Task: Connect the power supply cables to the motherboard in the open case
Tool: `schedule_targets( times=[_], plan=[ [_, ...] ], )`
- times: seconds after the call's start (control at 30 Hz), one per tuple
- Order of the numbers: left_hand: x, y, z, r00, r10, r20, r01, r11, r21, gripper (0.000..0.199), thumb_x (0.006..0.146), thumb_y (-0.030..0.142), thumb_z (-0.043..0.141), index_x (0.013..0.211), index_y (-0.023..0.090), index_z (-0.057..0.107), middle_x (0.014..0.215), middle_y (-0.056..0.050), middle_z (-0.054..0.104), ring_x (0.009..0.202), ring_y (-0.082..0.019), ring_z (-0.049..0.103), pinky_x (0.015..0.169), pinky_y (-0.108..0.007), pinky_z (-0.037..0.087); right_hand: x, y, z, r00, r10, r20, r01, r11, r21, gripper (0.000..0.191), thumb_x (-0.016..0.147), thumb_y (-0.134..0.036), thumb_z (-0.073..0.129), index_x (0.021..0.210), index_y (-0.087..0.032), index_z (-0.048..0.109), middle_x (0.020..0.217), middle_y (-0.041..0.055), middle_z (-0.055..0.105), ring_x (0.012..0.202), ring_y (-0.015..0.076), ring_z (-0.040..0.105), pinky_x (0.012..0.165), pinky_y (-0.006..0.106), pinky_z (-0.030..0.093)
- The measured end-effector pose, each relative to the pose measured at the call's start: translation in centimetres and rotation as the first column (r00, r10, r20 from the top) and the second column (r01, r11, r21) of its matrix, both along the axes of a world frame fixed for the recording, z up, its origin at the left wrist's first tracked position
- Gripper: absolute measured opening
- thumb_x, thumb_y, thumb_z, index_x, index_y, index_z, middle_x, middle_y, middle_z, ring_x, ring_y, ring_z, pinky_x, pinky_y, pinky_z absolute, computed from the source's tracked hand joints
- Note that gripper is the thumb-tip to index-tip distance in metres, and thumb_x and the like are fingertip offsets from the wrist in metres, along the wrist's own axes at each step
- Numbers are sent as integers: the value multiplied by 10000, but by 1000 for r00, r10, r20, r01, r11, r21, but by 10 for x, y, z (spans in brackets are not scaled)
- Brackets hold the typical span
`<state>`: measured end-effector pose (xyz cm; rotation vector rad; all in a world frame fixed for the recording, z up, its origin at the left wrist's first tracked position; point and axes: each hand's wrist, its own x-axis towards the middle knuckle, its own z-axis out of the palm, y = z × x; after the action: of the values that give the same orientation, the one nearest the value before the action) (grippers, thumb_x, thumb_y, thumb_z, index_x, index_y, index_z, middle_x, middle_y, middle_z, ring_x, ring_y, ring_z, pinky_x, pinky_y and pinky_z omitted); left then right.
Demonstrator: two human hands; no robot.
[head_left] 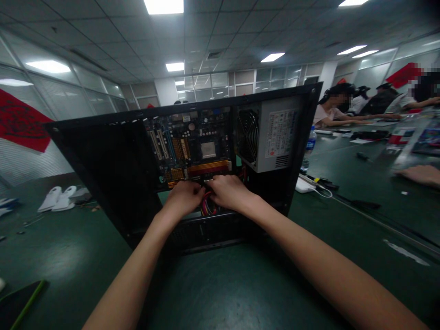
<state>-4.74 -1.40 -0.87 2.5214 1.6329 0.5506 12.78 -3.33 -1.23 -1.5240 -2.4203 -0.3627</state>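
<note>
A black computer case (103, 192) stands with its open side towards me. Inside it sit a motherboard (190, 133) and, at the upper right, a silver power supply (278, 137) with a fan grille. Both my hands are at the motherboard's lower edge, below the memory slots (208, 168). My left hand (184, 197) has its fingers curled in; what they pinch is hidden. Beside it my right hand (230, 191) is closed at the top of a red and purple cable bundle (209, 205). The exact grip is partly covered by the fingers.
The case stands on a green table (213, 284). White slippers (58, 198) lie to the left. On the right are a water bottle (310, 141), a white adapter (305, 184) with a cord, and another person's hand (421, 175). Other people (335, 110) sit farther back.
</note>
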Motion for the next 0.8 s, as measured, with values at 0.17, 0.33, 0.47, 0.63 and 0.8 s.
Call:
schedule_targets(
  times=[0.17,0.33,0.47,0.63,0.8],
  plan=[
    [3,1,1,999,26,-31,-26,1000,4,370,937,394,479,750,188,723,718,-66,687,672,-193,613,596,-306,281,0,-1,1,1000,-19,-5,19,1000,-20,311,907,-237,542,1147,-151,719,1102,142,747,995,337,738,765,398,574],
    [10,4,4,992,81,-95,-78,996,32,377,942,397,477,757,191,734,742,-90,705,712,-225,645,590,-314,276,1,1,-1,999,-49,-15,49,999,-11,289,906,-264,552,1064,-122,748,1074,164,750,995,339,742,773,383,581],
    [14,6,4,988,82,-135,-78,996,32,360,936,369,480,774,190,748,785,-107,729,755,-248,676,596,-318,291,1,3,-2,998,-58,-22,57,998,-31,298,902,-262,558,1071,-117,755,1075,175,751,1008,354,740,787,404,585],
    [15,7,1,986,55,-155,-54,998,9,349,933,345,480,813,188,768,830,-110,748,767,-243,684,600,-320,306,1,3,-1,998,-65,-23,63,996,-62,298,896,-241,569,1087,-113,757,1092,188,750,1020,356,737,804,404,584],
    [15,9,0,989,65,-133,-63,998,16,349,932,335,485,808,179,772,794,-102,738,729,-229,663,599,-316,301,2,3,-1,998,-49,-28,47,997,-64,300,892,-234,560,1073,-113,766,1072,182,753,1012,366,739,803,418,589]
  ],
)
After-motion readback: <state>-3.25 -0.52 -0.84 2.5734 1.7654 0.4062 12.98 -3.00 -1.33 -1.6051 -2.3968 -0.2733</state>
